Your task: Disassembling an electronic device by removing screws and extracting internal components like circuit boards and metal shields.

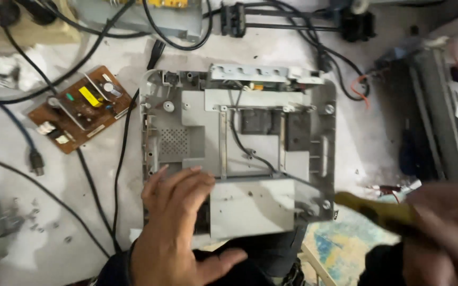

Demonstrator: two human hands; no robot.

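Note:
A grey plastic device housing (186,114) lies open on the work surface, with metal plates, a black wire and dark parts inside. My left hand (173,228) rests flat on its near left corner, fingers spread, holding nothing. My right hand (443,228) is blurred at the lower right and grips a tool with a yellow handle (377,209), whose tip points toward the housing's near right corner.
A brown circuit board (80,107) lies left of the housing. Black cables (96,196) cross the surface on the left and along the top. Small screws (33,217) lie at the lower left. Dark equipment (436,116) stands at the right.

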